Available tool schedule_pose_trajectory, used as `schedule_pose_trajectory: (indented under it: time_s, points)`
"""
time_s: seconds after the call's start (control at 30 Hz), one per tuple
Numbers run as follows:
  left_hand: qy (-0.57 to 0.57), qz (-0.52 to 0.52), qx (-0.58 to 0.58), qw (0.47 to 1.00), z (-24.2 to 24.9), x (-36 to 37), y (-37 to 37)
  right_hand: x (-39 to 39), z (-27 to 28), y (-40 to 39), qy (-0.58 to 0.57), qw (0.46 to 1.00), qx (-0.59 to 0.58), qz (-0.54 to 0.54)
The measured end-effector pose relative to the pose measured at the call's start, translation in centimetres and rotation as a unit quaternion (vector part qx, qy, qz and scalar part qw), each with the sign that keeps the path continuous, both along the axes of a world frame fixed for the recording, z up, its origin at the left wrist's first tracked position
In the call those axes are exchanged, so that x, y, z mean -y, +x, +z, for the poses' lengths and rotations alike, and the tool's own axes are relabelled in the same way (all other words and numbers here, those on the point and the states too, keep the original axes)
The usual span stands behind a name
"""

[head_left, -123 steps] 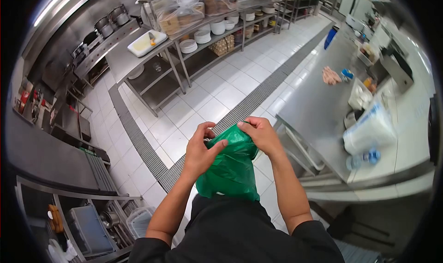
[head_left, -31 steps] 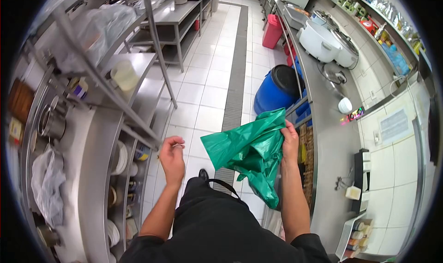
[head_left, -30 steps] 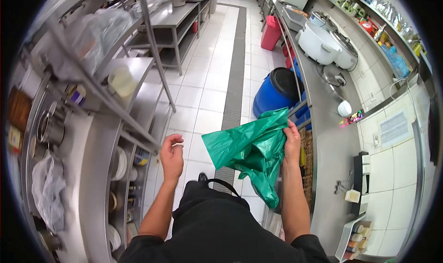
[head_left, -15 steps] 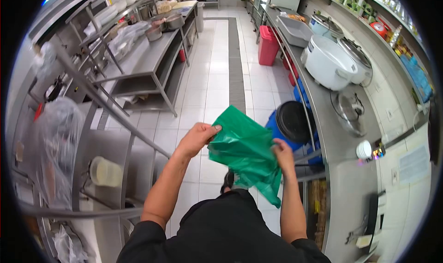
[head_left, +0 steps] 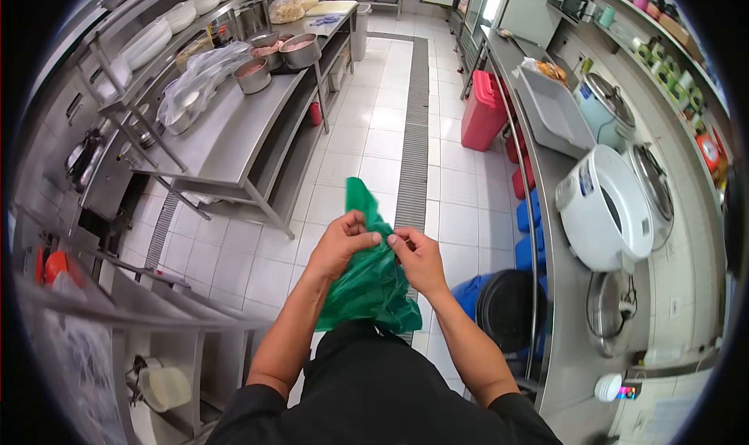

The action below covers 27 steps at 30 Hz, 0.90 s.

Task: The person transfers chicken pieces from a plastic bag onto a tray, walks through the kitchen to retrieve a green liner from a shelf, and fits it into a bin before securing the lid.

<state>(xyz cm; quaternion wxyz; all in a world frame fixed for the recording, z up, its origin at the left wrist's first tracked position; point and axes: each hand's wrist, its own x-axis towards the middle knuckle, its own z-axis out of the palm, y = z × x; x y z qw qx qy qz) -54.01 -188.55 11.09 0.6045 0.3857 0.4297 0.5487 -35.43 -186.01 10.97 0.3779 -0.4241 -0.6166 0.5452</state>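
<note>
A thin green plastic bag [head_left: 367, 289] hangs crumpled in front of my body, above the tiled floor. My left hand [head_left: 343, 242] pinches it near the top, with one green corner sticking up above the fingers. Close beside it, my right hand [head_left: 417, 258] grips the bag's edge between thumb and fingers. The two thumbs almost meet on the plastic. The lower part of the bag spreads loosely down to my dark clothing.
A steel table [head_left: 211, 133] with metal pots [head_left: 300, 51] stands on the left. Along the right runs a steel counter [head_left: 573, 304] bearing a large white pot [head_left: 605, 211]. Below it are a blue barrel with a black lid [head_left: 511, 312] and a red bin [head_left: 484, 109]. A floor drain [head_left: 413, 164] runs ahead.
My hands have come together, and the bag, spread wide between them before, is now bunched and hanging lower. The view has moved forward along the aisle.
</note>
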Motion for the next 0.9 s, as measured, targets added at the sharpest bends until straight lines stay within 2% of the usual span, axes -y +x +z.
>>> schedule_pose_trajectory:
  time_s: [0.13, 0.2, 0.37, 0.43, 0.5, 0.53, 0.57, 0.6, 0.63, 0.67, 0.73, 0.8, 0.83, 0.9]
  points:
    - [-0.070, 0.032, -0.064, 0.995, 1.4, -10.9, -3.6, -12.7, -0.5, -2.9, 0.026, 0.995, -0.017, -0.094]
    - [-0.049, -0.079, -0.119, 0.989, 1.9, -16.2, -4.5, -19.0, 0.5, -3.4, 0.030, 0.994, -0.011, -0.108]
    - [-0.076, -0.184, -0.147, 0.969, 4.2, -31.4, -5.6, -32.3, 2.9, -3.9, 0.044, 0.984, -0.063, -0.163]
    - [-0.026, -0.118, -0.102, 0.987, 4.7, -37.1, -4.3, -37.1, 2.7, -3.5, 0.060, 0.973, -0.088, -0.206]
    - [-0.019, -0.124, -0.098, 0.987, 4.2, -43.0, -3.3, -41.4, 1.6, -2.4, 0.081, 0.966, 0.003, -0.247]
    - [-0.014, -0.123, -0.087, 0.988, 3.9, -45.7, -2.7, -43.8, 1.4, -2.1, 0.078, 0.964, -0.002, -0.255]
    - [-0.025, -0.138, -0.082, 0.987, 3.5, -48.5, -1.8, -46.0, 1.2, -1.6, -0.048, 0.985, -0.050, -0.158]
    - [-0.030, -0.148, -0.088, 0.985, 2.9, -51.2, -0.9, -48.2, 0.8, -1.2, -0.173, 0.978, -0.101, -0.056]
    - [-0.027, -0.145, -0.110, 0.983, 2.4, -53.9, 0.0, -51.1, -0.9, -0.9, -0.193, 0.962, -0.189, -0.036]
    - [-0.019, -0.137, -0.131, 0.982, 2.0, -56.9, 0.9, -54.3, -2.0, -0.5, -0.191, 0.961, -0.196, -0.041]
    - [-0.031, -0.127, -0.161, 0.978, -0.3, -63.0, 0.8, -60.6, -3.6, 0.6, -0.187, 0.927, -0.299, -0.130]
    - [-0.109, 0.013, -0.020, 0.994, -0.7, -69.4, 0.6, -67.6, -4.4, 2.5, -0.194, 0.917, -0.320, -0.141]
    - [-0.105, 0.037, 0.094, 0.989, 0.2, -72.1, 0.5, -70.6, -4.9, 3.6, -0.226, 0.892, -0.350, -0.175]
    - [-0.110, 0.046, 0.178, 0.977, 0.6, -78.0, -2.0, -77.4, -5.7, 6.0, -0.288, 0.855, -0.380, -0.203]
